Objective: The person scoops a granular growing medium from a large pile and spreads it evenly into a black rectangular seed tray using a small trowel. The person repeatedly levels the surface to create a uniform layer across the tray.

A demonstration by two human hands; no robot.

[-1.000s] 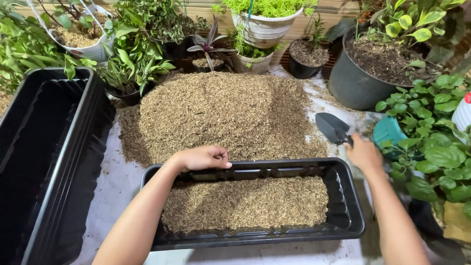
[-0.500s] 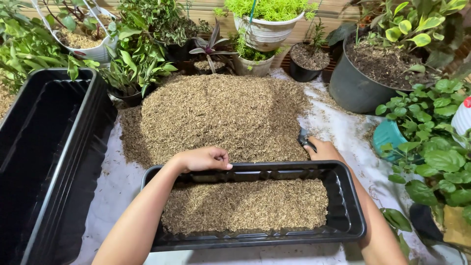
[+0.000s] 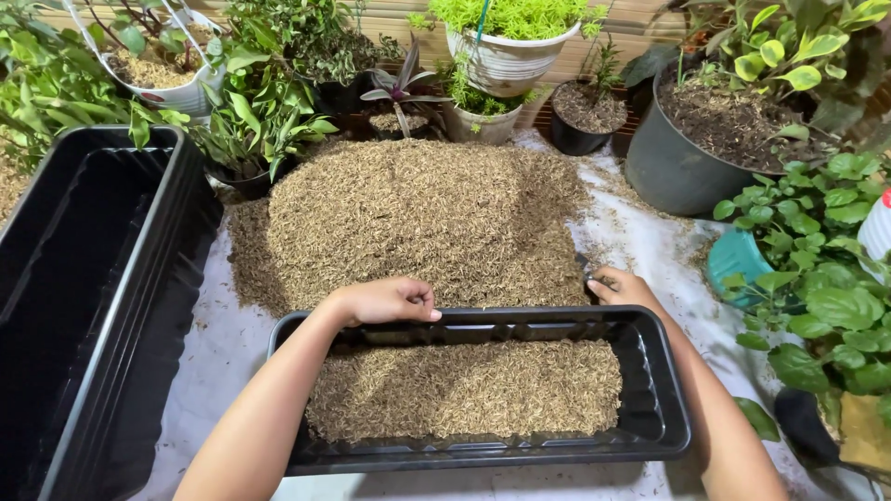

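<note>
A black rectangular planter tray lies in front of me, partly filled with brown husks. My left hand rests on its far rim, fingers curled over the edge. Behind the tray spreads a big pile of the same brown husks. My right hand is at the pile's near right edge, just beyond the tray's far right corner. It is closed on a small dark trowel, most of which is hidden by the hand and the husks.
A large empty black planter stands at the left. Potted plants line the back: a white pot, a small black pot and a big grey pot of soil. Leafy plants and a teal object crowd the right. A white sheet covers the ground.
My right hand has carried the trowel left from beside the leafy plants down to the pile's near right edge. My left hand has stayed on the tray's rim.
</note>
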